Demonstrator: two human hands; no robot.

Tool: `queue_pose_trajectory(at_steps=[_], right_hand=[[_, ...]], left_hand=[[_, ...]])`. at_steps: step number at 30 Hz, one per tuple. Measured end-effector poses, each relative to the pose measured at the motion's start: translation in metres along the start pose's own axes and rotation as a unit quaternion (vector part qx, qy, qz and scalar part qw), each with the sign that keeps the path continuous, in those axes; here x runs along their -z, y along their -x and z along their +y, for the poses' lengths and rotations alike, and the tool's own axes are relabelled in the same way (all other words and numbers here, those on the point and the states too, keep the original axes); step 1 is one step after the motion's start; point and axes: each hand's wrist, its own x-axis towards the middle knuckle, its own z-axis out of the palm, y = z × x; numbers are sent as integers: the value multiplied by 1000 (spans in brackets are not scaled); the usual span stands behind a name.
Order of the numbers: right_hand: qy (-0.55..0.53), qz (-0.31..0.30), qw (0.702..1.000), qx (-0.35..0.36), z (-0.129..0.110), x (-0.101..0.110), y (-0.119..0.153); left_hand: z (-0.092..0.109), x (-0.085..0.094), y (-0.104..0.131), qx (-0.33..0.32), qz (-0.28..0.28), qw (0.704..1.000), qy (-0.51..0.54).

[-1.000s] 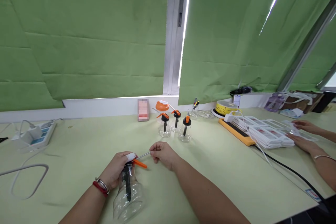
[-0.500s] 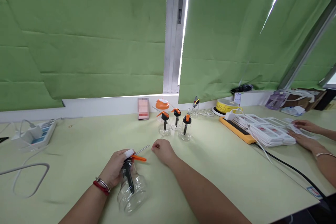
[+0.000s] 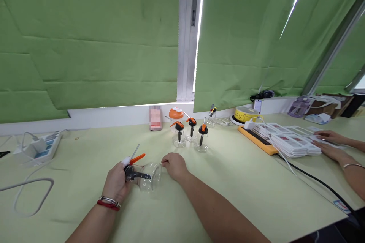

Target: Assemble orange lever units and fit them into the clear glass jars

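My left hand (image 3: 116, 183) is closed around the neck of a clear glass bottle (image 3: 150, 182) with a black top, an orange lever and a thin metal spout. A white covering wraps the thumb, which lies by the lever. The bottle is tilted on its side, base to the right, with a black stem inside. My right hand (image 3: 176, 166) is closed, fingertips pinched together close to the base's rim. I cannot tell whether they touch the glass or hold something small. Behind stand several similar small bottles with orange and black tops, such as this one (image 3: 201, 139).
A phone (image 3: 155, 118) leans on the sill beside an orange-lidded container (image 3: 176, 113). At left lies a white power strip (image 3: 49, 148) with cables. An orange power strip (image 3: 256, 141) and stacked white frames (image 3: 291, 143) lie right, near a co-worker's hands (image 3: 332, 144).
The bottle has swung from upright-leaning to sideways, its base moving up and right toward my right hand. My left hand has shifted left; my right hand has barely moved.
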Motion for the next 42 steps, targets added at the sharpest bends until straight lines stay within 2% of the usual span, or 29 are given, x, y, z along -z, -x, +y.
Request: queue_pose_trajectory(at_steps=[8, 12, 14, 16, 18, 19, 21, 22, 24, 26, 28, 29, 30, 32, 33, 34, 35, 36, 38, 40, 41, 42], right_hand=[[-91, 10, 996, -26, -1, 4, 2], [-170, 15, 984, -43, -3, 23, 10], [-226, -25, 972, -55, -8, 36, 20], [-385, -156, 903, -107, -18, 48, 34], [-458, -221, 853, -118, -28, 55, 50], [-471, -224, 843, -130, -33, 57, 58], [-478, -189, 842, -165, -39, 59, 71], [-470, -178, 847, -175, -40, 60, 76], [-432, -166, 871, -165, -38, 60, 83], [-360, -139, 917, -104, -34, 61, 88], [-249, -87, 964, 28, -30, 63, 91], [-182, -61, 974, 118, -28, 65, 92], [-115, -41, 970, 208, -28, 67, 93], [-17, -24, 938, 347, -30, 71, 94], [5, -20, 925, 380, -31, 73, 95], [6, -13, 923, 384, -33, 73, 95], [-17, -3, 933, 360, -34, 73, 95], [-64, 6, 950, 307, -36, 71, 95], [-204, -26, 970, 131, -37, 67, 95], [-319, -118, 940, -39, -37, 63, 96], [-337, -149, 926, -78, -37, 62, 97], [-326, -160, 929, -74, -36, 63, 98]], left_hand=[[2, 4, -3, -7, 48, 999, -6], [12, -2, 8, -30, 58, 998, -20], [14, -10, 19, -46, 49, 997, -24], [12, -18, 33, -54, 25, 998, -29], [5, -24, 46, -67, -16, 996, -49], [2, -25, 52, -75, -49, 993, -72], [-4, -26, 59, -128, -118, 973, -148], [-5, -25, 62, -147, -146, 960, -188], [-5, -25, 63, -166, -164, 941, -246], [-1, -26, 63, -151, -147, 941, -264], [5, -28, 63, -95, -133, 951, -261], [8, -30, 64, -48, -133, 956, -256], [11, -31, 64, -5, -141, 958, -249], [17, -30, 64, 40, -156, 960, -229], [18, -30, 64, 42, -162, 961, -219], [18, -28, 64, 35, -162, 964, -211], [18, -27, 63, 23, -156, 966, -205], [17, -26, 63, 8, -149, 968, -203], [13, -24, 62, -40, -133, 967, -212], [11, -24, 61, -91, -133, 960, -229], [11, -24, 61, -106, -140, 956, -235], [12, -25, 62, -107, -146, 954, -238]])
